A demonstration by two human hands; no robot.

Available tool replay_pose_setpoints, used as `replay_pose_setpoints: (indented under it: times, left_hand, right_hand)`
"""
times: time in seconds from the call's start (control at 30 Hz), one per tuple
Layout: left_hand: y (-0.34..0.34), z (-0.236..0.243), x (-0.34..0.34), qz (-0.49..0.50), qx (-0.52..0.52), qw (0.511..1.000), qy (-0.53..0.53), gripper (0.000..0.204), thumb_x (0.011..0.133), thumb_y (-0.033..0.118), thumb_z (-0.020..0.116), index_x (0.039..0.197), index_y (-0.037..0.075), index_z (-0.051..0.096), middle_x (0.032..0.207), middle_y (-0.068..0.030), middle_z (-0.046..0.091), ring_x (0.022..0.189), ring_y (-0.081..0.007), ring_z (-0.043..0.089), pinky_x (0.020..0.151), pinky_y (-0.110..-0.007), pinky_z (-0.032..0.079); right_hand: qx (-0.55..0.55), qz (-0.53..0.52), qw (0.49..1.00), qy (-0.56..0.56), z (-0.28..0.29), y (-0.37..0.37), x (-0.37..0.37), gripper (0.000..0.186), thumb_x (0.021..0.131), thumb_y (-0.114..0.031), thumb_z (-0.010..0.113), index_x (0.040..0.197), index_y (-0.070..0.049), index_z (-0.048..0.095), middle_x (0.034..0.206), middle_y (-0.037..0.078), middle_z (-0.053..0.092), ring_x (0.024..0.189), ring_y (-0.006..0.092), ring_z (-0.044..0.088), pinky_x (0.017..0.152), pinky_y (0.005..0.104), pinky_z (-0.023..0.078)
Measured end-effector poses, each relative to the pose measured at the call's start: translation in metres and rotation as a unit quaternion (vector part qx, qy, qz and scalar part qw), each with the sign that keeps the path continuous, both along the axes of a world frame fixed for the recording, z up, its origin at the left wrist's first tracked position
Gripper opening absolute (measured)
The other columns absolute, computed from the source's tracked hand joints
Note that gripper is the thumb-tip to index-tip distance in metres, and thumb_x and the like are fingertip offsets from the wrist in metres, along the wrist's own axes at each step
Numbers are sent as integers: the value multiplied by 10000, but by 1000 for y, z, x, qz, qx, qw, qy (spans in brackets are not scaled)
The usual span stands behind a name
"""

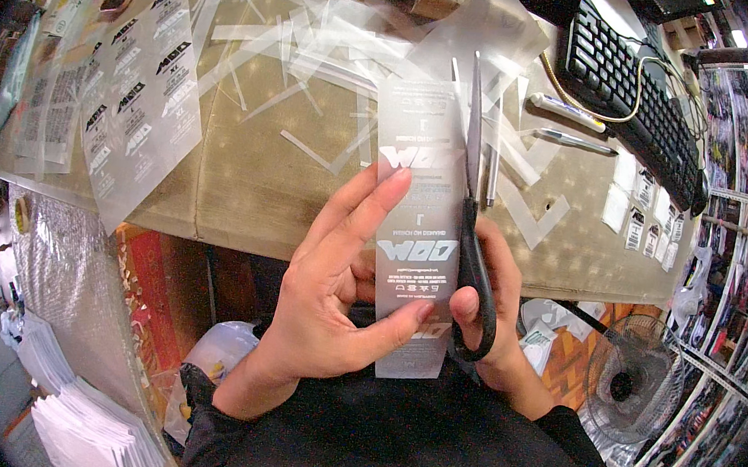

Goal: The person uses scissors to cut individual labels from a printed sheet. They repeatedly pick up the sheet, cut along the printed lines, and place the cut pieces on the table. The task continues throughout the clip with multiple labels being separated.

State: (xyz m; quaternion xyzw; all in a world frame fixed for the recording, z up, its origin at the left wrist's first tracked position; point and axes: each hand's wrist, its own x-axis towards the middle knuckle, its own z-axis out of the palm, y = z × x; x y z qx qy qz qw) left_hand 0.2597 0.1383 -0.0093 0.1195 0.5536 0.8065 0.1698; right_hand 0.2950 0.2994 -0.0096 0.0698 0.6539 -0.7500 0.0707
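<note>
A long strip of translucent film (421, 216) with pale printed labels stands nearly upright before me, over the table's front edge. My left hand (318, 291) is closed on it, with the thumb and a finger on its face and the other fingers partly behind. In my right hand (498, 283) is a pair of scissors (477, 281) with black handles, held along the strip's right edge. Their blades are parted and point away from me. One blade runs beside the strip; the other's tip shows above its top edge, its lower length hidden behind the film.
Clear offcuts (328, 65) litter the table (244, 165). Printed sheets (146, 105) lie at the left. To the right are a black keyboard (630, 92), a pen (575, 141), a white tube (567, 112) and several small labels (640, 216). A fan (632, 384) stands below right.
</note>
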Motion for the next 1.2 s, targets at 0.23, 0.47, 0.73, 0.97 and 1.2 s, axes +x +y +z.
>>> replay_pose_setpoints:
  times: [0.23,0.47,0.73,0.97,1.2]
  left_hand:
    - [0,-3,-2,-1,3,1000,1,790,714,-98,641,1390,-26,238,1453,-162,126,1165,-271,474,859,-295,505]
    - [-1,-4,-4,1,5,1000,2,798,709,-102,641,1393,-16,238,1458,-159,123,1154,-264,488,846,-287,510]
    - [0,-3,-3,10,6,1000,-21,818,672,-112,647,1372,-77,225,1458,-131,146,1177,-278,474,897,-317,488]
    - [0,-4,-3,9,11,1000,-4,802,706,-99,642,1389,-32,228,1459,-153,127,1177,-273,467,879,-304,495]
    - [-1,-4,-3,4,6,1000,6,796,718,-96,640,1397,-10,232,1460,-162,118,1170,-268,471,865,-296,500]
  right_hand:
    - [9,-10,1000,0,-5,-1,0,701,777,-397,698,1230,43,395,986,121,602,887,157,592,739,263,471]
    - [5,-16,999,45,-9,1,2,718,768,-401,706,1225,57,396,1000,99,584,875,150,583,739,256,463]
    - [22,6,999,30,-11,4,4,705,773,-392,702,1222,61,402,973,106,599,838,140,592,701,252,466]
    - [35,0,999,38,-12,2,5,674,770,-355,717,1209,62,422,961,103,606,821,127,595,680,241,467]
    - [33,-9,998,49,-11,2,7,685,767,-364,719,1214,61,421,913,84,598,773,105,572,641,223,447]
